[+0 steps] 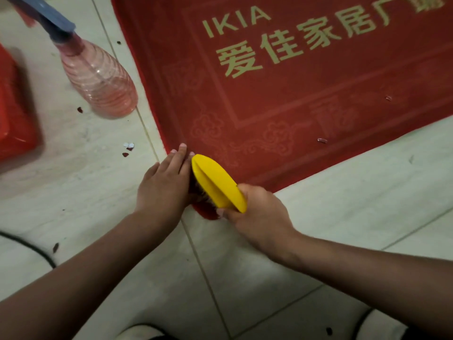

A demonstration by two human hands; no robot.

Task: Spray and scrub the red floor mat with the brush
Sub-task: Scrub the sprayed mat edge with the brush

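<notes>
The red floor mat point(294, 99) with gold lettering lies on pale tiles, its near corner pointing toward me. A yellow brush point(217, 182) rests bristles-down on that corner, and my right hand point(257, 214) grips its near end. Flat beside the brush, my left hand point(164, 185) has its fingers spread, the fingertips pressing the mat's left edge. A pink spray bottle point(98, 77) with a grey-blue trigger head stands on the tiles to the left of the mat, away from both hands.
A red plastic basin point(14, 114) sits at the far left edge. Small red and white scraps point(128, 147) lie on the tiled floor point(343, 192) between bottle and hands. A black cable point(31, 246) curves across the lower left.
</notes>
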